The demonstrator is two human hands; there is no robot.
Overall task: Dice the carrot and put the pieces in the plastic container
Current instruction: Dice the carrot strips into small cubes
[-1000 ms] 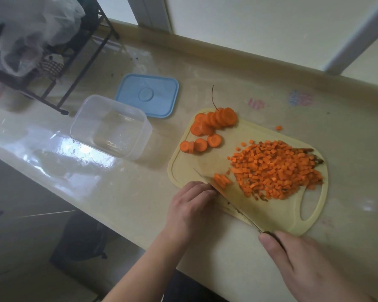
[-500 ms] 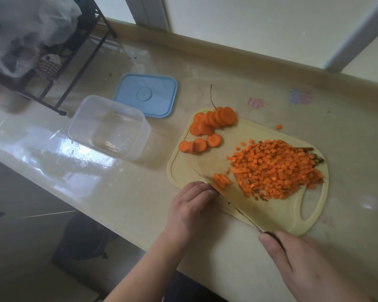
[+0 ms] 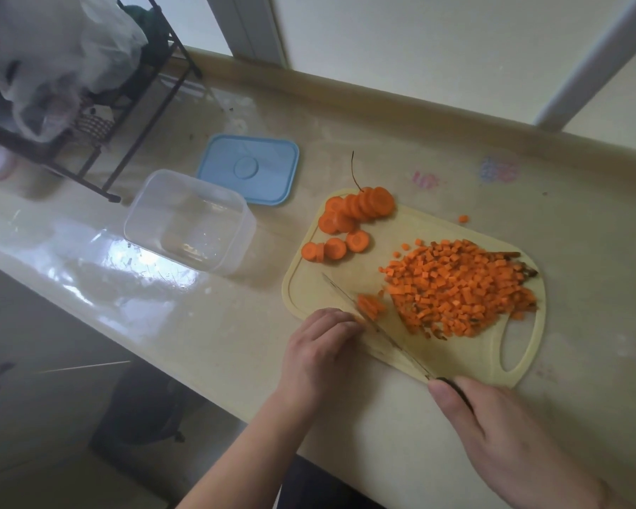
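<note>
We grip the knife (image 3: 379, 334) in our right hand (image 3: 500, 431), blade across the cutting board's (image 3: 470, 356) near edge. Our left hand (image 3: 320, 347) curls its fingers over carrot strips (image 3: 371, 306) beside the blade. Diced carrot (image 3: 459, 288) piles mid-board; carrot slices (image 3: 349, 222) lie at its far-left corner. The plastic container (image 3: 190, 220) stands left of the board on the bench (image 3: 213, 325).

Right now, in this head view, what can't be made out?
- Left hand: its fingertips and whatever they steady are hidden behind its own knuckles.
- Knife handle: covered by the right hand, which grips it.
- Rack contents: blurred behind a plastic bag and cut off by the left edge.
- Plastic container: holds no carrot; the specks inside are too small to identify.
</note>
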